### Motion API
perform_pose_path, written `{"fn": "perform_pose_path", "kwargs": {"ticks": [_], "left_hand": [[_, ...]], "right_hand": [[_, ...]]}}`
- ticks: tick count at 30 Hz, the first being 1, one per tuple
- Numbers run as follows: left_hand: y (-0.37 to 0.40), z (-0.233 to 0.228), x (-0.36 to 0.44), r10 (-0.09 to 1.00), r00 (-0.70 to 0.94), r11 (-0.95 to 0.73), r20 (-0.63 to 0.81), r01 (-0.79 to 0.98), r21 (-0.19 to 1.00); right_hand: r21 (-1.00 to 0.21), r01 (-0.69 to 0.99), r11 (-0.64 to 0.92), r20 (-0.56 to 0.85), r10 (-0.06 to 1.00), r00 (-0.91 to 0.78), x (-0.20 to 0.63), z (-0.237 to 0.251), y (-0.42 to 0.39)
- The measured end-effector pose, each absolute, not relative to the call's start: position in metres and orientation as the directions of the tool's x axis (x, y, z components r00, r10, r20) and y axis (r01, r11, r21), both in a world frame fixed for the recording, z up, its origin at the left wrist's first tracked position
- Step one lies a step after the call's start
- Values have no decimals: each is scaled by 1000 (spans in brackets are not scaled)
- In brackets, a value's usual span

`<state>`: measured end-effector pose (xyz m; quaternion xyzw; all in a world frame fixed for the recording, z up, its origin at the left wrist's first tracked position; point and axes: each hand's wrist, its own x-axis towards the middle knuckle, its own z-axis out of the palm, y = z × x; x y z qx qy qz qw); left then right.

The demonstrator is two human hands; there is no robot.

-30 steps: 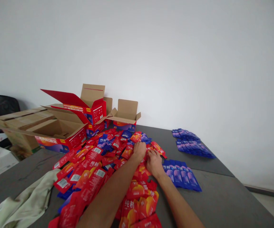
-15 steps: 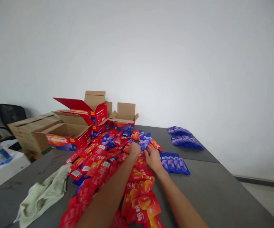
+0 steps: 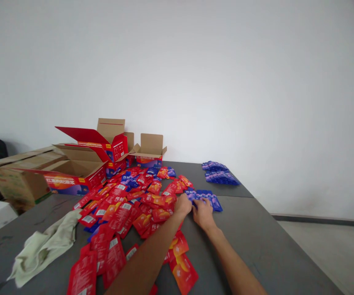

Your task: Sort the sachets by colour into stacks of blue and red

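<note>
Nearest on the smooth dark table (image 3: 250, 246), glossy red pouches (image 3: 83, 272) lie askew, a crumpled pale cloth (image 3: 46, 248) to their left. Beyond spreads a mixed heap (image 3: 123, 211), mostly red. At its right edge the left hand (image 3: 183, 205) curls inward beside the right hand (image 3: 203, 212), whose fingers bend at the near edge of a row of blue pouches (image 3: 212, 197); whether either grips one, I cannot tell. The row's flat, shiny pouches lie face up, overlapping, long axes pointing away and slightly left. Farther left, an open carton (image 3: 68, 186) shows brown cardboard walls, its floor hidden; farther right are stacked blue packets (image 3: 221, 177). At the back, a smaller box (image 3: 149, 162) stands with flaps raised, what it holds hidden from view
</note>
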<state>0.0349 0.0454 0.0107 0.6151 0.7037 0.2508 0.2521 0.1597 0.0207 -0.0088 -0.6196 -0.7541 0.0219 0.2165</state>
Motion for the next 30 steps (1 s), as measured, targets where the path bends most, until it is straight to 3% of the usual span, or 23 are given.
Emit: {"fn": "perform_pose_path", "kwargs": {"ticks": [3, 8, 13, 17, 22, 30], "left_hand": [[38, 8, 38, 992, -111, 121, -52, 801, 586], [26, 7, 41, 996, -85, 87, -25, 880, 466], [24, 5, 42, 987, 141, -157, 77, 943, 293], [28, -1, 45, 960, 275, -280, 56, 918, 281], [29, -8, 57, 957, 264, -285, 121, 935, 213], [28, -15, 83, 955, 254, -282, 149, 938, 203]], "right_hand": [[-280, 924, 259, 308, 936, -170, 172, -12, 17], [-224, 958, 182, 246, 961, -125, 201, -18, 22], [-226, 965, 130, 105, 989, -108, 222, -26, 25], [-225, 965, 132, 119, 987, -108, 225, -33, 23], [-185, 972, 147, 180, 977, -114, 227, -35, 23], [-163, 978, 129, 217, 972, -92, 247, -40, 23]]}}
